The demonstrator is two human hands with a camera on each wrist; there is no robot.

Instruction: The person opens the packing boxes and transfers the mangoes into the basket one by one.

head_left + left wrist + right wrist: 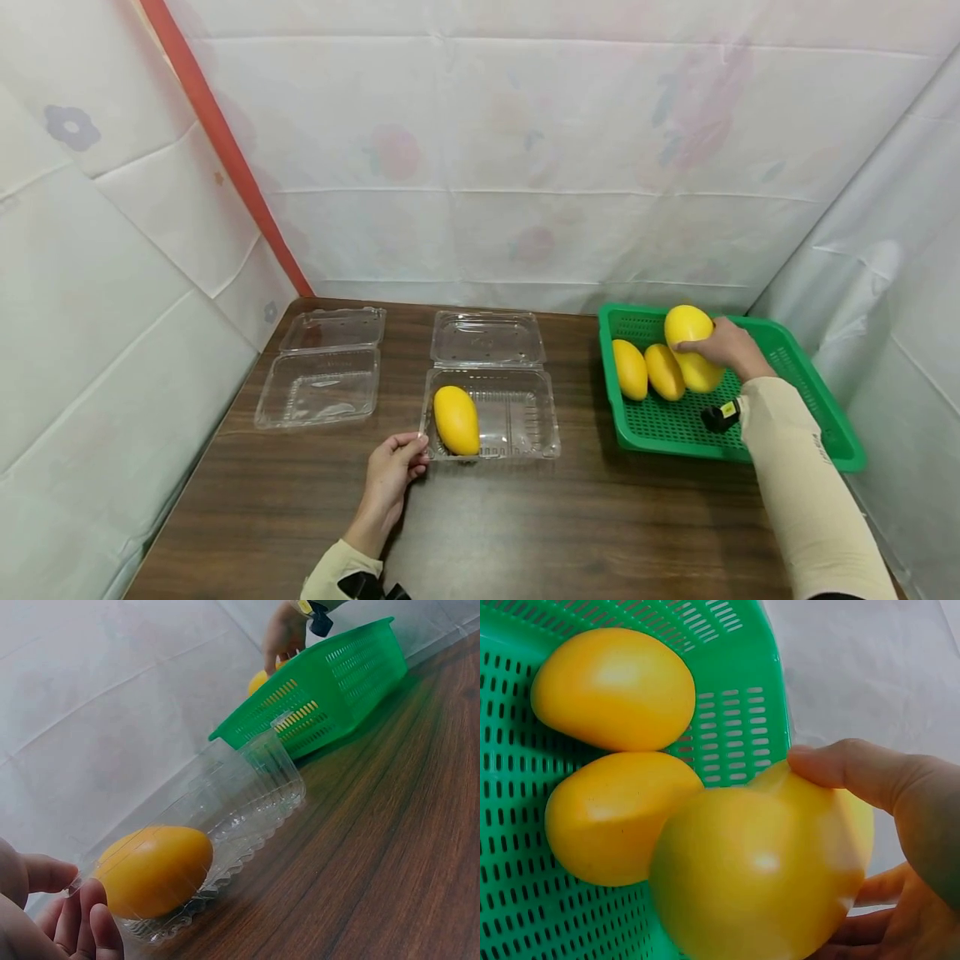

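My left hand [392, 475] pinches the near left corner of a clear plastic clamshell container [517, 417], thumb and forefinger on its rim. The container stands with its lid laid back, and one yellow mango [456, 421] lies in its left half. Over at the green basket [626, 433], my right hand [726, 346] grips a mango [687, 321] near the back rim. Another mango [742, 877] sits in front of the held one and partly hides it in the right wrist view. Two more mangoes, one on the left [629, 369] and one beside it [664, 372], lie in the basket.
A second clear clamshell [322, 400], lid folded back, stands at the left of the brown wooden table [525, 533]. White patterned sheeting [487, 150] rises behind and on both sides. A dark wrist camera [720, 418] hangs below the right sleeve, over the basket.
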